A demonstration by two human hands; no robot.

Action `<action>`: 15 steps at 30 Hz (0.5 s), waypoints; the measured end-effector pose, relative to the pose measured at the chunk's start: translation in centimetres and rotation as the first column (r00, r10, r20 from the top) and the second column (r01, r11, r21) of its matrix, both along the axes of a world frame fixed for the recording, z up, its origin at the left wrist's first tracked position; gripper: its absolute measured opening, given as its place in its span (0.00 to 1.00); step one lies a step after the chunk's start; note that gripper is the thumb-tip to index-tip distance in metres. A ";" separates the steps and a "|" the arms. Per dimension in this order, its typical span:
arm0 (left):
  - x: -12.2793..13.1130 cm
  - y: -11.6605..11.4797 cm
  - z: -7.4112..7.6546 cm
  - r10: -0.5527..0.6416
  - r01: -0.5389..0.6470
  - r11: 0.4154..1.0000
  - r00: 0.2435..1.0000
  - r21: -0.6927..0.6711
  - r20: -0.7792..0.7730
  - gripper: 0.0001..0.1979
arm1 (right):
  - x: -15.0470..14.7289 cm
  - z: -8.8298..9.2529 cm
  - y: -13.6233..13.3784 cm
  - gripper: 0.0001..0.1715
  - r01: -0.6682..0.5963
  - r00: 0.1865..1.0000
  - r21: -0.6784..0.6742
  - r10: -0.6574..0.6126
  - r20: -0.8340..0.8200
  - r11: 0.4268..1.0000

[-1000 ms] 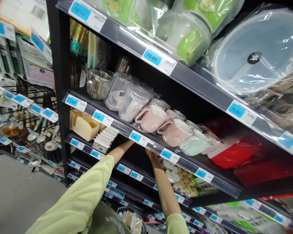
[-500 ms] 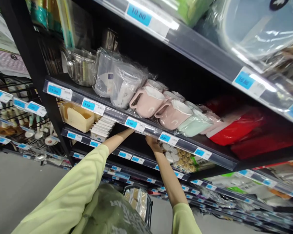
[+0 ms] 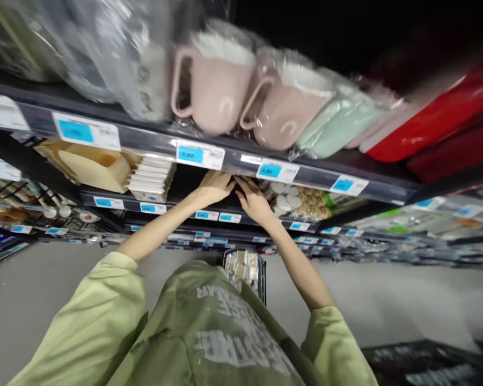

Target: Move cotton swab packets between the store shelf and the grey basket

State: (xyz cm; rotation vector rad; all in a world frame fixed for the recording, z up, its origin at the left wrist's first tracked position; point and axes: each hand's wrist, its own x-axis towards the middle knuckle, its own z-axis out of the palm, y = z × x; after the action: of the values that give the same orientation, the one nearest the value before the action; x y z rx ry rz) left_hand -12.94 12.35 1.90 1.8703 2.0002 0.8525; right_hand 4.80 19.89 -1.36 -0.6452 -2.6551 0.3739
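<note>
Both my hands reach under the front rail of the mug shelf, over a dark lower shelf. My left hand [image 3: 216, 187] points rightward, its fingers stretched out and nothing visible in it. Close beside it, my right hand [image 3: 253, 198] has its fingers extended and thumb apart, also with nothing visible in it. The fingertips of the two hands nearly meet. Left of them stands a row of thin white packs [image 3: 151, 179]. Right of them lie bagged white round pieces [image 3: 286, 198] and golden-brown ones [image 3: 316, 202].
Above my hands, wrapped pink mugs [image 3: 221, 86] and a mint-green mug [image 3: 338, 120] sit near a red package [image 3: 438, 123]. A cream plastic bin [image 3: 99, 166] stands at the left. Price tags line the rail [image 3: 235, 153]. Below is a basket [image 3: 262, 276] with wrapped packs.
My view has moved closer to the shelf and levelled. Both hands, mostly hidden under the rail before, now show, with their fingertips close together.
</note>
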 end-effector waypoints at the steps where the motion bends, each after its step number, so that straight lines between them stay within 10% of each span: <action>1: 0.4 -1.4 -0.4 -0.094 0.098 0.993 0.994 0.072 -0.051 0.21 | 1.6 0.0 -1.4 0.26 -0.057 0.995 -0.076 0.050 -0.090 0.995; 4: 2.3 -6.4 -3.2 -0.442 0.451 0.887 0.891 0.099 -0.102 0.18 | 6.6 -2.4 -6.5 0.20 -0.145 0.973 -0.415 0.053 -0.226 0.898; 6: 4.1 -9.6 -6.8 -0.488 0.486 0.873 0.871 -0.036 -0.056 0.17 | 9.8 -6.4 -10.6 0.19 -0.055 0.962 -0.687 -0.146 -0.231 0.725; 8: 5.9 -12.2 -11.2 -0.449 0.422 0.847 0.894 -0.323 -0.011 0.19 | 12.5 -11.6 -14.6 0.24 0.085 0.895 -0.875 -0.423 -0.144 0.477; 10: 7.2 -13.9 -15.0 -0.376 0.211 0.636 0.925 -0.742 -0.059 0.20 | 15.0 -16.5 -18.2 0.29 0.233 0.794 -0.917 -0.607 -0.012 0.323; 13: 8.0 -14.3 -18.0 -0.421 0.112 0.421 0.903 -0.900 -0.084 0.22 | 18.4 -20.7 -21.7 0.31 0.368 0.704 -0.901 -0.702 0.107 0.231; 15: 8.3 -13.1 -18.4 -0.460 0.108 0.476 0.876 -0.873 -0.142 0.25 | 20.2 -21.6 -22.2 0.29 0.447 0.655 -0.867 -0.740 0.151 0.219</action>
State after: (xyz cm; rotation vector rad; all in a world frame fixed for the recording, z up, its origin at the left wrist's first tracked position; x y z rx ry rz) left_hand -4.69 -0.76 -16.52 1.6751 1.6515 -0.5890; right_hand 25.05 -2.32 -22.97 -1.6972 -1.4925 1.4489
